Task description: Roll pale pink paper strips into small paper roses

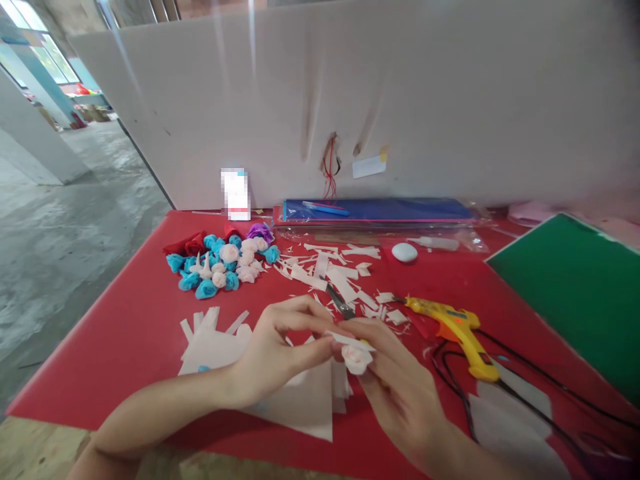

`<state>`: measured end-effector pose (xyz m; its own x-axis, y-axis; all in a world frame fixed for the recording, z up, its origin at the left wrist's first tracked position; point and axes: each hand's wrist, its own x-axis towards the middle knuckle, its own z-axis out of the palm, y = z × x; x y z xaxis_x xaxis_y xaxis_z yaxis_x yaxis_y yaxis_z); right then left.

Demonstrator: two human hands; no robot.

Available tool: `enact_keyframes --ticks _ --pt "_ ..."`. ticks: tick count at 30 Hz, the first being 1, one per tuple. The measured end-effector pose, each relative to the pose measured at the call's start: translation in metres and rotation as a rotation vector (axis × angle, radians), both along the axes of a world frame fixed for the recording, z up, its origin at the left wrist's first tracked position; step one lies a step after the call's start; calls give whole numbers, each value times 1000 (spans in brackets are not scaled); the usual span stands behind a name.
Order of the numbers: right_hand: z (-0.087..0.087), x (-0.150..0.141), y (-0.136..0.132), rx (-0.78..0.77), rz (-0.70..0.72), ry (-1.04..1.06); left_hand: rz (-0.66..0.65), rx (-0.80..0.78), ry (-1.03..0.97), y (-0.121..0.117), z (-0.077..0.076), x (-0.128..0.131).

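Both hands meet over the front of a red table (125, 333). My right hand (395, 380) pinches a small pale pink paper flower (357, 359) between thumb and fingers. My left hand (275, 347) is closed on a thin white paper strip (345, 338) that leads onto the top of the flower. Beneath the hands lie cut sheets of white paper (300, 400). Just behind the fingers, scissors (340, 301) rest among white paper scraps (340, 270).
A pile of finished blue, white, red and purple paper flowers (220, 263) sits at the back left. A yellow glue gun (457, 327) with black cord lies to the right. A green sheet (580, 287), a blue paper pack (380, 210) and a white wall panel (400, 100) bound the table.
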<state>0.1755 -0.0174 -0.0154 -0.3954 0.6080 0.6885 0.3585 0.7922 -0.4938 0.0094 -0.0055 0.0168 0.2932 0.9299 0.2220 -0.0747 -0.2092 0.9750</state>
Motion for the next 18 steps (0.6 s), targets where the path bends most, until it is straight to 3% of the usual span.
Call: enact_keyframes --ticks 18 --pt "0 2 -3 54 -15 7 -30 108 37 -7 -3 1"
